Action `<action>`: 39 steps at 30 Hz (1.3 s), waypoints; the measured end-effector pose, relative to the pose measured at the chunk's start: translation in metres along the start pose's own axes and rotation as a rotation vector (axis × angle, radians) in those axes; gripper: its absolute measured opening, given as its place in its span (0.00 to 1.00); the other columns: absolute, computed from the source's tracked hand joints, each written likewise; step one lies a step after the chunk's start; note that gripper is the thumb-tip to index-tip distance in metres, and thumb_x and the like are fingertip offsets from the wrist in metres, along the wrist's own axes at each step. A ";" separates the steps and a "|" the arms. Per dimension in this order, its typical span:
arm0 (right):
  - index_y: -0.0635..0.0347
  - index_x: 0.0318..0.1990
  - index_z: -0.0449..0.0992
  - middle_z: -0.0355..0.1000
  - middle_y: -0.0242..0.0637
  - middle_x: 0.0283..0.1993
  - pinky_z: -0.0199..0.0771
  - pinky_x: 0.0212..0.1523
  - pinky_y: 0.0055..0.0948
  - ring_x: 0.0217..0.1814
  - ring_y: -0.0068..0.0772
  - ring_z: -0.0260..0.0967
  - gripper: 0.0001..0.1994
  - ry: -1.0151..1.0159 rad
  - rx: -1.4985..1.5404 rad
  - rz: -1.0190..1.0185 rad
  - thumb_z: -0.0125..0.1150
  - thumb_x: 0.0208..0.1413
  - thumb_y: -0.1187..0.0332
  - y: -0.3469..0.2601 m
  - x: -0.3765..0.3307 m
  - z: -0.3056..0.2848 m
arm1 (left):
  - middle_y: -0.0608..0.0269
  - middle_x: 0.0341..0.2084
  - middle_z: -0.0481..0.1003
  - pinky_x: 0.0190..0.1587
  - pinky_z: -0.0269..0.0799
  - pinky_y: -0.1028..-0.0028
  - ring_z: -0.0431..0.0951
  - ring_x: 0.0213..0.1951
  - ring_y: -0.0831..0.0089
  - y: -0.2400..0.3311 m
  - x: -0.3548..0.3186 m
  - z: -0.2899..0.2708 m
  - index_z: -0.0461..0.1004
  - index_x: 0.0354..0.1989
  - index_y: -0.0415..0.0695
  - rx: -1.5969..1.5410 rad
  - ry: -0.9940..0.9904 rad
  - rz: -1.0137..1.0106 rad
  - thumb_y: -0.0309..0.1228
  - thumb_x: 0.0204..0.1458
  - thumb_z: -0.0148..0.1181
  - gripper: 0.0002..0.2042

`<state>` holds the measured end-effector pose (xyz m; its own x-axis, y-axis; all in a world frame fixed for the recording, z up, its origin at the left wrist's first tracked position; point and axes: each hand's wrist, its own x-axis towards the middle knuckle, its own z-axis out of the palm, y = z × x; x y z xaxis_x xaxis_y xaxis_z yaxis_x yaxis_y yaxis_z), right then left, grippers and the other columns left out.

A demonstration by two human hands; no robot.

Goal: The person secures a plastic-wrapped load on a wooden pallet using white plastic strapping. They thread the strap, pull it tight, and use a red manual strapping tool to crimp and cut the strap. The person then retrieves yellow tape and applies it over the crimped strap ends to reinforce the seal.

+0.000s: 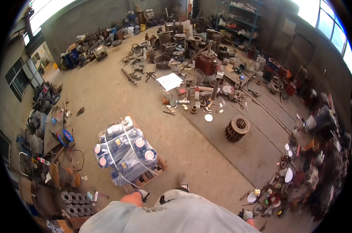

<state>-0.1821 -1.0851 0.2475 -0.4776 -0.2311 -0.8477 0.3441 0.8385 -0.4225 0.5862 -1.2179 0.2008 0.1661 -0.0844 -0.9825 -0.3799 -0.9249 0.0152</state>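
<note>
My left hand (pixel 144 193), in a pale glove with a dark part, hangs low beside my body, near the front edge of a wooden pallet (pixel 162 167). On that pallet stands a load of blue machine parts (pixel 123 155) with round red-and-white labels, wrapped in clear film and bound with white straps. Out to the right, my right hand (pixel 246 214), also gloved, hangs beside my body above the floor, left of a clutter of small parts. Nothing shows in either hand, but the fingers are too small to read.
A slotted brown metal cylinder (pixel 237 129) stands on the floor at right. Further off lie heaps of parts around a large red-brown vessel (pixel 206 63), before a blue shelf rack (pixel 238 20). Grey rings (pixel 73 203) and cable spools (pixel 58 175) crowd the lower left.
</note>
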 end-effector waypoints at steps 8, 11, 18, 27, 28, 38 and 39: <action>0.48 0.32 0.75 0.74 0.39 0.29 0.70 0.29 0.56 0.34 0.45 0.74 0.17 -0.202 -0.290 -0.073 0.51 0.67 0.49 -0.208 -0.006 0.189 | 0.49 0.40 0.84 0.47 0.78 0.54 0.84 0.43 0.45 0.324 -0.035 -0.069 0.82 0.46 0.45 0.513 0.306 0.623 0.53 0.67 0.49 0.24; 0.49 0.32 0.76 0.74 0.39 0.29 0.71 0.30 0.56 0.34 0.45 0.74 0.17 -0.234 -0.358 -0.093 0.51 0.67 0.50 -0.273 0.013 0.235 | 0.52 0.35 0.85 0.47 0.79 0.60 0.85 0.41 0.52 0.413 -0.043 -0.092 0.84 0.44 0.43 0.536 0.439 0.839 0.55 0.66 0.49 0.27; 0.51 0.33 0.77 0.75 0.41 0.30 0.73 0.31 0.56 0.34 0.46 0.75 0.18 -0.279 -0.656 -0.076 0.51 0.67 0.50 -0.371 0.125 0.295 | 0.53 0.34 0.85 0.46 0.78 0.58 0.85 0.39 0.52 0.523 0.008 -0.115 0.84 0.44 0.46 0.640 0.296 0.694 0.57 0.65 0.48 0.27; 0.58 0.33 0.80 0.77 0.42 0.26 0.76 0.27 0.40 0.25 0.36 0.76 0.18 -0.370 -0.576 -0.412 0.53 0.69 0.55 -0.668 0.233 0.384 | 0.51 0.50 0.82 0.47 0.78 0.54 0.83 0.50 0.53 0.582 -0.018 -0.160 0.81 0.48 0.50 1.102 0.274 0.688 0.54 0.66 0.50 0.22; 0.56 0.36 0.81 0.77 0.41 0.28 0.76 0.29 0.37 0.27 0.34 0.76 0.16 -0.295 -0.555 -0.558 0.54 0.69 0.57 -0.711 0.233 0.401 | 0.49 0.50 0.82 0.47 0.78 0.53 0.83 0.50 0.52 0.593 -0.023 -0.163 0.80 0.47 0.49 1.112 0.244 0.674 0.54 0.65 0.50 0.22; 0.63 0.48 0.81 0.83 0.42 0.39 0.79 0.45 0.35 0.39 0.39 0.80 0.17 0.035 -0.284 -0.759 0.64 0.63 0.57 -0.846 0.195 0.403 | 0.42 0.45 0.83 0.49 0.78 0.48 0.83 0.47 0.45 0.859 0.008 -0.186 0.78 0.45 0.46 1.176 0.276 0.772 0.54 0.62 0.53 0.22; 0.63 0.47 0.82 0.83 0.43 0.40 0.79 0.45 0.36 0.39 0.40 0.80 0.20 0.193 -0.407 -0.725 0.64 0.62 0.54 -0.830 0.185 0.402 | 0.42 0.45 0.83 0.48 0.78 0.48 0.84 0.47 0.46 0.881 0.008 -0.194 0.78 0.45 0.46 1.196 0.277 0.797 0.53 0.62 0.54 0.22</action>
<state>-0.2311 -2.0222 0.3129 -0.6098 -0.7221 -0.3267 -0.3999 0.6362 -0.6598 0.4292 -2.1049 0.2426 -0.3319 -0.6102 -0.7194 -0.9428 0.2407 0.2307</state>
